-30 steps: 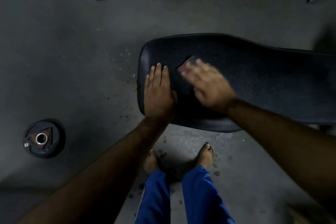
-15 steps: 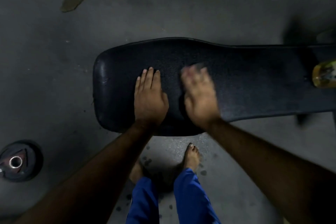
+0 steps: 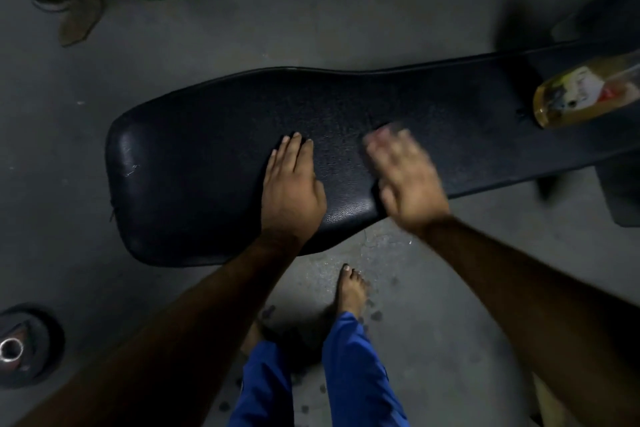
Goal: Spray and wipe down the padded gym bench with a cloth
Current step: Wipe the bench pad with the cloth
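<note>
Head view: left hand (image 3: 291, 191) lies flat, fingers spread narrow, on the bench (image 3: 194, 163); blurred right hand (image 3: 405, 180) beside it, grip unclear.

Black padded bench (image 3: 207, 163) stretching across mid-frame, textured vinyl, scuffed at left end. Yellowish spray bottle (image 3: 585, 94) lying on it, far right.

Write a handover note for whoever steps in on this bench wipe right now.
Left hand: flat, open, braced on the padded bench.
Right hand: motion-blurred on the pad beside it; the cloth is hidden underneath, so grip unclear.
Spray bottle: lying on the bench's far right end.
Done: wiping is underway mid-pad.
Left: cannot tell which areas are clean; cover both ends and move the bottle.
</note>
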Motion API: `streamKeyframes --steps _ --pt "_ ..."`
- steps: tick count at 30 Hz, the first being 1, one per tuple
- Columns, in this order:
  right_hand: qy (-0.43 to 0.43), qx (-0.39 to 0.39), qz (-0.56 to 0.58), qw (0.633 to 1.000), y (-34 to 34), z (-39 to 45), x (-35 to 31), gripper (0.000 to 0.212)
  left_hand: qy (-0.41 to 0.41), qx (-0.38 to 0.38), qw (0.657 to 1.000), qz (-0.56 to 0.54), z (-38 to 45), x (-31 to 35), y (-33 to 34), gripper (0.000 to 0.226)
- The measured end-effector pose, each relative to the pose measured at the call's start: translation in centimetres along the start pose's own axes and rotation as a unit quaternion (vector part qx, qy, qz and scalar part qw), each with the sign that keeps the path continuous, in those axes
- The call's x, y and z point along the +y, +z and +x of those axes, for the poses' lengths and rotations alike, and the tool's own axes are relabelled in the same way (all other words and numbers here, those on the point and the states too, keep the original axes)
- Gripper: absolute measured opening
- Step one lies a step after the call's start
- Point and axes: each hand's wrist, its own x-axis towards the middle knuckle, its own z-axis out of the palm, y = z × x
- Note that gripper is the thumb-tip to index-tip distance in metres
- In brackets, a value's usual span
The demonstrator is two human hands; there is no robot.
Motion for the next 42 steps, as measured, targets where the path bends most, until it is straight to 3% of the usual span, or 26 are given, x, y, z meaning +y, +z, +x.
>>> streamKeyframes --steps 2,3,6,7,8,9,11,12,14,16,17,20,21,24,26,34,38,40,42 --pt "0.191 0.067 0.060 0.977 -0.3 1.0 -0.9 0.075 0.011 -0.003 1.000 0.006 0.1 0.6 0.6 0.059" --pt "0.184 0.061 0.060 0.979 0.2 0.4 -2.4 0.075 0.009 -0.006 1.000 0.007 0.2 1.0 0.8 0.059" --pt "-0.075 -0.060 0.023 0.995 0.4 -2.8 -2.0 0.072 0.011 -0.015 1.000 0.008 0.8 2.3 1.4 0.055" --pt "-0.128 -0.066 -0.002 0.989 -0.4 -2.3 0.8 0.072 0.016 -0.016 1.000 0.009 1.0 2.7 1.8 0.054" --pt "-0.111 -0.044 -0.017 0.993 -0.9 -1.1 3.5 0.073 0.025 -0.016 0.999 0.011 1.3 3.0 2.2 0.054" --pt "-0.023 -0.011 -0.005 1.000 -1.4 0.4 5.6 0.075 0.031 -0.017 0.999 0.012 1.7 3.4 2.6 0.053" --pt "0.196 0.068 0.047 0.977 -1.8 2.6 5.9 0.077 0.031 -0.008 0.999 0.012 2.6 4.2 3.5 0.053" --pt "0.211 0.072 0.050 0.974 -1.3 2.8 4.4 0.077 0.024 -0.001 1.000 0.013 3.0 4.7 3.9 0.054" --pt "0.046 0.014 0.050 0.998 -1.1 1.2 3.0 0.073 0.002 0.010 1.000 0.025 3.6 6.0 4.8 0.058" --pt "-0.117 -0.073 0.001 0.990 -2.2 0.3 6.7 0.070 -0.009 0.018 0.999 0.033 4.1 7.3 5.6 0.059" --pt "-0.115 -0.053 -0.020 0.992 -2.8 1.1 9.4 0.071 -0.007 0.016 0.999 0.027 4.5 8.1 6.0 0.060" --pt "0.154 0.038 0.031 0.987 -3.9 3.9 11.7 0.076 0.013 -0.015 1.000 0.002 5.7 10.4 7.5 0.060" --pt "0.179 0.038 0.038 0.982 -3.7 4.1 10.6 0.075 0.020 -0.026 0.999 0.011 5.8 10.9 8.1 0.061" --pt "0.023 -0.022 0.042 0.999 -3.5 2.8 9.9 0.070 0.043 -0.059 0.992 0.102 5.7 11.0 9.2 0.070" --pt "-0.010 -0.043 0.028 0.999 -4.3 2.6 11.2 0.068 0.063 -0.082 0.983 0.155 5.6 10.4 9.3 0.077" --pt "0.017 -0.104 0.011 0.994 -5.5 3.0 10.7 0.068 0.041 -0.134 0.963 0.231 5.8 11.3 8.9 0.082" --pt "0.037 -0.150 0.084 0.984 -7.3 3.9 10.2 0.060 0.016 -0.171 0.954 0.247 6.4 12.5 8.2 0.083" --pt "0.078 -0.103 0.182 0.975 -8.5 3.7 10.0 0.044 -0.009 -0.183 0.951 0.247 6.7 13.8 7.6 0.082" --pt "0.179 -0.012 0.268 0.946 -9.6 2.4 9.9 0.029 -0.028 -0.178 0.950 0.257 7.2 15.5 6.9 0.072"
